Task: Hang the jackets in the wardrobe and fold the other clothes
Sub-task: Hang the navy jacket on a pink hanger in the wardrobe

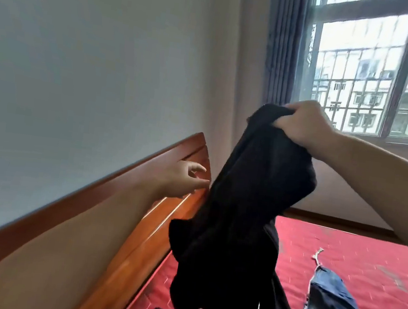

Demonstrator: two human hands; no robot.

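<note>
Right hand point(301, 125) at 1 o'clock, fingers clenched round the top of a black fabric garment point(239, 210), held up in the air; garment hangs down through centre to 6 o'clock over the bed with red quilted cover point(352, 252). Left hand point(181, 181) at 9 o'clock, fingers loose and spread, grasping nothing, just beside the garment's edge, in front of the orange-brown wooden headboard point(163, 226). Blue denim jeans point(329, 300) lie on the bed at 5 o'clock. Barred window point(377, 73) at 2 o'clock.
</note>
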